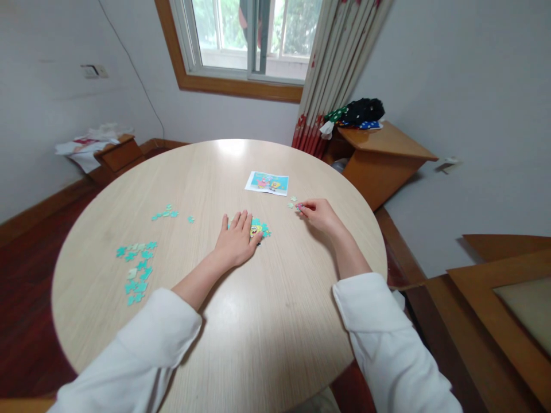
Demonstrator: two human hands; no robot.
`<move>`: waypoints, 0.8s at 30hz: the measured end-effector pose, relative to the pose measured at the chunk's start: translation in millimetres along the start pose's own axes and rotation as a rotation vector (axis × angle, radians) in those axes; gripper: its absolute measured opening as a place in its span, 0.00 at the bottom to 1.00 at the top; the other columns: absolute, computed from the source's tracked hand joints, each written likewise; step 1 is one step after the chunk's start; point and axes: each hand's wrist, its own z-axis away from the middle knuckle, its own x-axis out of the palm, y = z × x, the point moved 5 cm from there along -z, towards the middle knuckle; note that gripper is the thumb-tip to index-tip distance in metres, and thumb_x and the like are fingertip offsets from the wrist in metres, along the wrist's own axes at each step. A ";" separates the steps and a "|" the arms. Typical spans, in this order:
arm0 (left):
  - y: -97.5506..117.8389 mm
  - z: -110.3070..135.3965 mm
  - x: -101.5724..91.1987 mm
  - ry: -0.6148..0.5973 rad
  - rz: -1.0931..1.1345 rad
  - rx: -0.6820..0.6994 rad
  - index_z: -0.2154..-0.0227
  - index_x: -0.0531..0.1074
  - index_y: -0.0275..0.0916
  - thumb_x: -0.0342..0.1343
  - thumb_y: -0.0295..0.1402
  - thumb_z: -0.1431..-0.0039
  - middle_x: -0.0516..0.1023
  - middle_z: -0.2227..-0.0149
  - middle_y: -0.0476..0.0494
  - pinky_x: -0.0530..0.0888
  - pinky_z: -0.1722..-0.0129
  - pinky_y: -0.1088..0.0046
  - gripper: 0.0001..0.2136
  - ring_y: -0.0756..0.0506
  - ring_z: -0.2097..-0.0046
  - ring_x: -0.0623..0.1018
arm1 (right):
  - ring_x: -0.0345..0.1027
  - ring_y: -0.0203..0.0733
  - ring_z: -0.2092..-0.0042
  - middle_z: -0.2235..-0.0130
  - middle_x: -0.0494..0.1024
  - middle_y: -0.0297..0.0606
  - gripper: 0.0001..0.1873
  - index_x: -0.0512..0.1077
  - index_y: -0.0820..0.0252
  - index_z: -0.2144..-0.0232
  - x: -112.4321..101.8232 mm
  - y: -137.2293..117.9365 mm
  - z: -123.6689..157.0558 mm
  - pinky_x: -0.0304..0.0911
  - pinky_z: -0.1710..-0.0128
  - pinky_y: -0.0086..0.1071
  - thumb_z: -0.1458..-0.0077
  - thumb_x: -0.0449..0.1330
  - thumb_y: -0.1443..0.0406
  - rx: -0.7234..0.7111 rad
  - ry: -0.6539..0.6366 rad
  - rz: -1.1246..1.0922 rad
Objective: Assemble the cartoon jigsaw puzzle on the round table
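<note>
My left hand (pixel 235 240) lies flat, fingers spread, over part of a joined patch of jigsaw puzzle (pixel 258 228). The patch shows a yellow cartoon face on turquoise; its left side is hidden under the hand. To the right, my right hand (pixel 319 214) pinches a small pink puzzle piece (pixel 300 207) just above the table. A few pale green puzzle pieces (pixel 291 205) lie beside those fingertips. Beyond both hands rests a printed reference picture (pixel 267 183) with a pink and a yellow cartoon figure.
Several turquoise puzzle pieces (pixel 141 278) are spread on the left of the round table (pixel 241 344). A smaller group (pixel 167 213) and one single piece (pixel 190 219) lie farther back. A wooden cabinet (pixel 387 140) with cloths stands behind right, near the curtain.
</note>
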 end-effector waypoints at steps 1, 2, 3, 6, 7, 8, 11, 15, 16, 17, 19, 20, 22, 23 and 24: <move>-0.2 -0.1 0.0 0.006 0.011 -0.001 0.36 0.50 0.27 0.29 0.45 0.35 0.50 0.33 0.33 0.44 0.36 0.49 0.32 0.37 0.33 0.51 | 0.65 0.35 0.73 0.76 0.75 0.37 0.09 0.77 0.66 0.73 2.2 0.5 -0.3 0.61 0.69 0.30 0.54 0.62 0.64 0.009 -0.002 -0.051; -1.1 -0.6 -0.6 0.021 0.033 -0.003 0.36 0.50 0.27 0.30 0.45 0.35 0.50 0.34 0.32 0.44 0.36 0.49 0.31 0.37 0.33 0.51 | 0.65 0.35 0.73 0.76 0.74 0.37 0.09 0.77 0.66 0.72 4.2 1.0 -0.3 0.62 0.69 0.31 0.56 0.63 0.64 0.023 0.000 -0.108; -2.8 -1.4 -1.8 0.048 0.066 -0.006 0.36 0.51 0.27 0.30 0.45 0.35 0.51 0.34 0.31 0.45 0.36 0.50 0.31 0.37 0.33 0.51 | 0.66 0.35 0.74 0.77 0.74 0.36 0.10 0.77 0.66 0.71 6.3 1.3 -0.2 0.63 0.70 0.31 0.57 0.64 0.64 0.037 0.004 -0.170; -14.4 -5.0 -7.8 0.211 0.233 -0.008 0.38 0.54 0.28 0.33 0.43 0.35 0.54 0.35 0.29 0.47 0.36 0.50 0.29 0.37 0.34 0.54 | 0.67 0.33 0.74 0.77 0.73 0.33 0.14 0.76 0.64 0.66 11.8 0.2 0.3 0.65 0.71 0.30 0.59 0.66 0.64 0.053 0.035 -0.345; -20.2 -6.3 -10.0 0.283 0.308 -0.002 0.39 0.56 0.29 0.34 0.43 0.35 0.56 0.35 0.29 0.47 0.36 0.50 0.28 0.38 0.34 0.55 | 0.66 0.32 0.75 0.77 0.73 0.32 0.15 0.76 0.63 0.66 13.5 -0.8 0.2 0.65 0.71 0.29 0.59 0.67 0.64 0.051 0.052 -0.388; -27.0 -7.5 -11.7 0.351 0.389 0.003 0.40 0.58 0.30 0.35 0.42 0.35 0.57 0.36 0.29 0.47 0.36 0.52 0.27 0.39 0.34 0.56 | 0.66 0.32 0.75 0.77 0.73 0.31 0.14 0.76 0.62 0.66 15.3 -1.8 0.0 0.65 0.72 0.28 0.59 0.67 0.65 0.051 0.071 -0.427; -49.8 -11.6 -13.3 0.500 0.664 -0.043 0.44 0.63 0.30 0.38 0.44 0.36 0.63 0.39 0.28 0.51 0.36 0.53 0.26 0.39 0.36 0.60 | 0.69 0.31 0.74 0.77 0.75 0.30 0.11 0.76 0.61 0.67 21.5 -3.0 -1.0 0.67 0.72 0.27 0.58 0.66 0.66 0.100 0.134 -0.566; -72.7 -17.0 -11.5 0.593 1.231 -0.178 0.50 0.69 0.31 0.43 0.47 0.40 0.69 0.43 0.28 0.59 0.38 0.58 0.25 0.40 0.40 0.67 | 0.74 0.32 0.70 0.75 0.78 0.33 0.04 0.73 0.60 0.72 31.6 -0.9 0.5 0.69 0.68 0.25 0.54 0.64 0.69 0.218 0.229 -0.786; -75.6 -18.5 -10.7 0.588 1.402 -0.210 0.52 0.70 0.32 0.43 0.47 0.40 0.69 0.44 0.29 0.61 0.39 0.59 0.24 0.40 0.41 0.68 | 0.74 0.32 0.70 0.75 0.78 0.33 0.03 0.73 0.60 0.73 34.4 -1.3 1.1 0.69 0.68 0.25 0.55 0.64 0.70 0.223 0.238 -0.813; -77.1 -20.0 -10.0 0.568 1.564 -0.237 0.54 0.71 0.32 0.43 0.46 0.40 0.70 0.44 0.29 0.63 0.40 0.59 0.24 0.40 0.41 0.69 | 0.74 0.32 0.70 0.75 0.78 0.33 0.04 0.72 0.61 0.74 37.3 -2.1 1.5 0.68 0.69 0.24 0.55 0.65 0.70 0.215 0.243 -0.830; -76.4 -22.5 -10.0 0.484 1.804 -0.264 0.57 0.72 0.32 0.41 0.46 0.40 0.71 0.45 0.29 0.66 0.42 0.60 0.23 0.40 0.42 0.69 | 0.74 0.32 0.71 0.75 0.78 0.32 0.06 0.72 0.61 0.75 44.0 -4.4 2.1 0.66 0.72 0.23 0.58 0.67 0.68 0.184 0.245 -0.843; -74.9 -23.2 -10.5 0.432 1.878 -0.267 0.58 0.72 0.32 0.41 0.45 0.40 0.72 0.46 0.29 0.67 0.43 0.61 0.23 0.40 0.42 0.70 | 0.74 0.32 0.71 0.76 0.78 0.32 0.08 0.72 0.61 0.75 47.7 -6.1 2.2 0.65 0.73 0.22 0.59 0.68 0.67 0.161 0.247 -0.837; -70.6 -23.7 -10.9 0.333 1.959 -0.271 0.60 0.73 0.31 0.41 0.43 0.40 0.74 0.48 0.28 0.69 0.44 0.60 0.22 0.40 0.43 0.71 | 0.73 0.33 0.72 0.76 0.77 0.32 0.12 0.72 0.61 0.75 56.0 -10.7 2.3 0.64 0.75 0.22 0.63 0.70 0.64 0.119 0.251 -0.813; -68.1 -23.5 -10.4 0.294 1.980 -0.276 0.61 0.73 0.31 0.43 0.42 0.40 0.74 0.50 0.28 0.69 0.44 0.60 0.20 0.40 0.44 0.72 | 0.73 0.33 0.72 0.76 0.78 0.32 0.13 0.72 0.61 0.75 60.6 -13.8 2.4 0.64 0.75 0.23 0.63 0.70 0.63 0.097 0.248 -0.802; -65.3 -23.3 -9.3 0.259 1.991 -0.284 0.63 0.74 0.31 0.45 0.39 0.41 0.75 0.51 0.28 0.70 0.44 0.60 0.17 0.40 0.45 0.73 | 0.73 0.34 0.71 0.76 0.78 0.33 0.13 0.72 0.61 0.75 65.4 -17.1 2.7 0.64 0.74 0.24 0.64 0.70 0.62 0.084 0.241 -0.794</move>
